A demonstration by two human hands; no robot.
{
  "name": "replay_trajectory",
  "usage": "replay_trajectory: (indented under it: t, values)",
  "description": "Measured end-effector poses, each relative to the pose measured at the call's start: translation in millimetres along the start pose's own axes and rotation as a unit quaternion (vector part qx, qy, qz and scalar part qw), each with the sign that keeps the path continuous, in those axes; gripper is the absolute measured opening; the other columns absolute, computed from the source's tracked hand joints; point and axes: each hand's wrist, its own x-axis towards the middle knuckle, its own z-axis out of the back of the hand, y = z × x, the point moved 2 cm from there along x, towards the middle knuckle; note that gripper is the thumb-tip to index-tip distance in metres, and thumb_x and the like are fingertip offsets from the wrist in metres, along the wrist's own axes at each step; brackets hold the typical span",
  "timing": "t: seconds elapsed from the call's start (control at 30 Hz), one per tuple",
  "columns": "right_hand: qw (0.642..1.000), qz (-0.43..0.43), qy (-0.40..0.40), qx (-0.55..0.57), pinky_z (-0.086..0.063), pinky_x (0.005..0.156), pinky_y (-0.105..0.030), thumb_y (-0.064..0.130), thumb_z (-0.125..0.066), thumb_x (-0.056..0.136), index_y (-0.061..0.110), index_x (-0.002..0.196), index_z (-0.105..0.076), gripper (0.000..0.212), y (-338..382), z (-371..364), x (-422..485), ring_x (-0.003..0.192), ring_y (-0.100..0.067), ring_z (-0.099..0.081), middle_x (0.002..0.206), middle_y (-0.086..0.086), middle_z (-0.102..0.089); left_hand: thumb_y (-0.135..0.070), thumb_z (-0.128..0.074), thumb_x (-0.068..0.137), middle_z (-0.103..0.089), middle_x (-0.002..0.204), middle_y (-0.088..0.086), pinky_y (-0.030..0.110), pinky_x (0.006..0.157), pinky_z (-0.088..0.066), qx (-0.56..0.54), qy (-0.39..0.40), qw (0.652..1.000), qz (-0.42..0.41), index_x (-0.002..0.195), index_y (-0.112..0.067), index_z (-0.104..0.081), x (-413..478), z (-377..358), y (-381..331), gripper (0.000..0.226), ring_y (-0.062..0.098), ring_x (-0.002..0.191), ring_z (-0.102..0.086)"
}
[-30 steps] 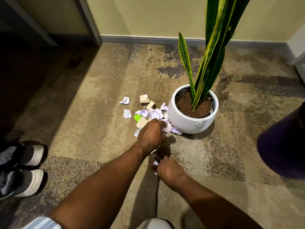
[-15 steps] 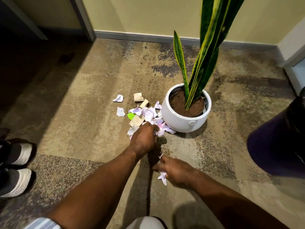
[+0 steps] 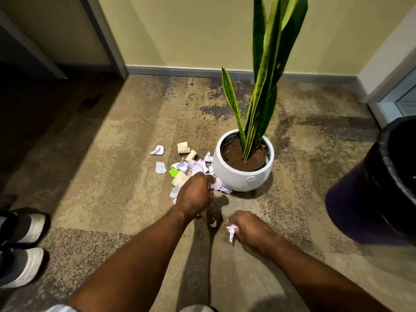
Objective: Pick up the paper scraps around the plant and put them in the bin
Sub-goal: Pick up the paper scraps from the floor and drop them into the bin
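Looking down in the head view, the right hand [image 3: 249, 230] has drawn away to the right from beneath the left hand [image 3: 194, 192] over the last second. It now grips a crumpled scrap [image 3: 231, 229] in curled fingers [image 3: 239, 221]. The black-lined bin [image 3: 382, 188] has also come further into view on the right, so a first drop looks close, I judge. One tiny scrap [image 3: 213, 222] lies on the carpet [image 3: 101, 176] between the two hands.

The left hand has stayed on the paper scraps [image 3: 191, 165], which are heaped against the left side of the white pot [image 3: 243, 176] holding the snake plant [image 3: 263, 86]. Its fingers are curled down into the near edge of the heap and bunch white pieces together. The left forearm reaches forward, knuckles up. The right wrist sits low, just above the carpet, well apart from the bin. Most of the heap remains, with two white bits lying apart to its left, so the task seems barely begun. A pair of shoes [image 3: 22, 244] stands at the far left.
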Motion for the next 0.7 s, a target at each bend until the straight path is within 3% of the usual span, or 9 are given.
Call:
replay_trajectory:
  t: [0.13, 0.27, 0.43, 0.57, 0.7]
  values:
    - [0.994, -0.058, -0.061, 0.065, -0.044, 0.079, -0.024, 0.01, -0.061, 0.083, 0.015, 0.103, -0.07, 0.023, -7, 34, -2, 0.097, -0.022, -0.061, 0.106, -0.006, -0.067, -0.01, -0.053, 0.079, -0.07, 0.107, 0.007, 0.031, 0.073, -0.053, -0.005, -0.021, 0.999, -0.024, 0.113, -0.019, -0.068, 0, 10, -26, 0.038, 0.025, 0.087, -0.068]
    - [0.98, -0.096, -0.128, 0.116, -0.047, 0.071, -0.027, 0.011, -0.065, 0.082, 0.016, 0.089, -0.073, 0.011, -15, 92, -18, 0.083, -0.02, -0.063, 0.089, -0.003, -0.069, -0.013, -0.056, 0.081, -0.071, 0.102, 0.009, 0.035, 0.074, -0.056, -0.021, -0.05, 0.996, -0.069, 0.103, -0.017, -0.072, 5, 25, -72, 0.027, 0.028, 0.087, -0.068]
    - [0.963, -0.111, -0.215, 0.122, -0.048, 0.066, -0.029, 0.013, -0.065, 0.081, 0.015, 0.08, -0.073, 0.009, -29, 188, -47, 0.075, -0.021, -0.065, 0.08, -0.003, -0.072, -0.033, -0.063, 0.073, -0.075, 0.098, 0.002, 0.023, 0.067, -0.046, -0.076, -0.072, 0.987, -0.123, 0.1, -0.021, -0.074, 15, 48, -153, 0.031, 0.021, 0.083, -0.07]
    - [0.948, -0.126, -0.273, 0.109, -0.05, 0.071, -0.036, 0.014, -0.066, 0.082, 0.011, 0.08, -0.073, 0.008, -41, 260, -88, 0.077, -0.024, -0.065, 0.079, -0.009, -0.072, -0.015, -0.067, 0.077, -0.075, 0.103, 0.004, 0.021, 0.075, -0.046, -0.076, -0.098, 0.975, -0.184, 0.103, -0.017, -0.074, 20, 66, -219, 0.027, 0.02, 0.091, -0.069]
    - [0.923, -0.168, -0.333, 0.096, -0.046, 0.067, -0.026, 0.014, -0.068, 0.082, 0.013, 0.083, -0.075, 0.007, -55, 313, -132, 0.075, -0.014, -0.063, 0.081, -0.004, -0.072, -0.016, -0.064, 0.08, -0.075, 0.104, 0.004, 0.03, 0.084, -0.055, -0.09, -0.1, 0.962, -0.239, 0.105, -0.016, -0.074, 20, 81, -283, 0.027, 0.019, 0.096, -0.07]
